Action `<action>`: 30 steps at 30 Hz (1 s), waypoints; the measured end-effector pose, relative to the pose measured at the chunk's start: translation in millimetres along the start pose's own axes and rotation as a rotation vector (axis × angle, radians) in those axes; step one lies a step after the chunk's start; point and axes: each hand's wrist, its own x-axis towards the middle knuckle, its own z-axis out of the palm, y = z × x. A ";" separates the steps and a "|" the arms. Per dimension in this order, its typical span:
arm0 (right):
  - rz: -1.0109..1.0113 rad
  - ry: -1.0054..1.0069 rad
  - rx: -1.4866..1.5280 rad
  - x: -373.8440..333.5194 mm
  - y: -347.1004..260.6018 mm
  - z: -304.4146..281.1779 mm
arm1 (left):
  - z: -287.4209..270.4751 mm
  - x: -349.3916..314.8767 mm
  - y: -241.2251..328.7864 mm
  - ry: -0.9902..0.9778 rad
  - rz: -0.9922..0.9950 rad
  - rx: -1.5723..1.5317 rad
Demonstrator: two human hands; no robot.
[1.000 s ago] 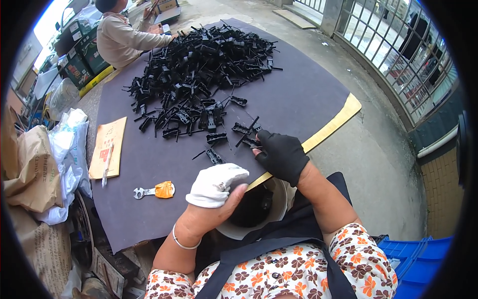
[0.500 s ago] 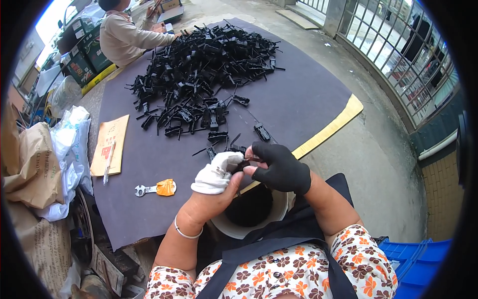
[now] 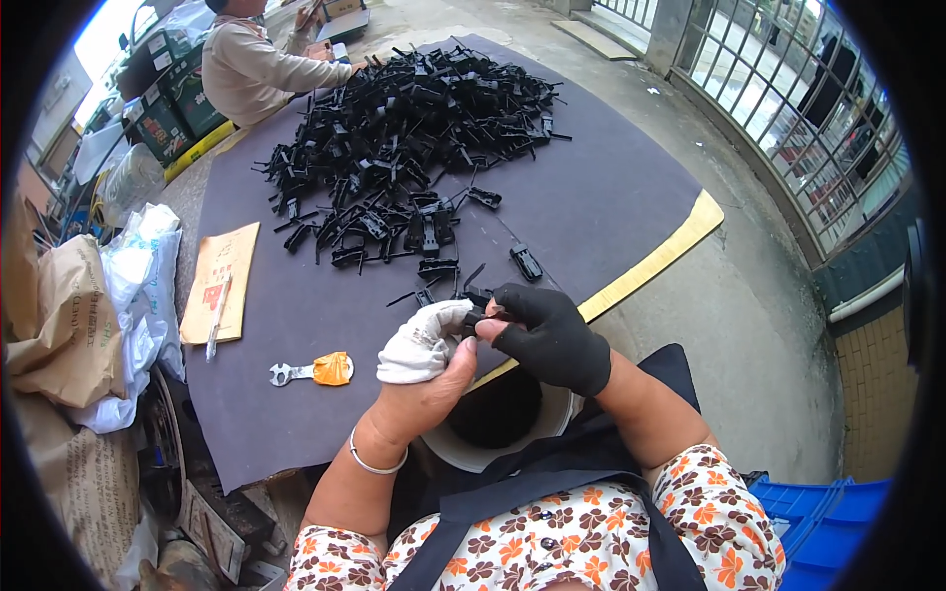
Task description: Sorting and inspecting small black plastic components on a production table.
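Both hands meet at the near edge of the dark-covered table, closed about a small black plastic part. My left hand wears a white glove with the thumb bare and grips the part from the left. From the right, my right hand, in a black glove with bare fingertips, pinches the same part. Its exact shape is mostly hidden by the fingers. Just beyond my hands lie a few loose black plastic parts, one of them a long black piece. Farther off rises a large pile of such parts.
Below my hands stands a pale bucket with dark contents. On the table's left are a metal wrench wrapped in orange tape and a brown envelope with a pen. Another person sits at the far left. Blue crates stand lower right.
My fingers have shifted slightly around the black part, with the left fingers curled a little higher. The whole view has moved a little; the pile looks the same.
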 end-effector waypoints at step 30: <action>-0.107 -0.019 0.114 -6.0 7.2 -10.2 | 5.7 1.6 13.5 -0.062 -0.013 -0.011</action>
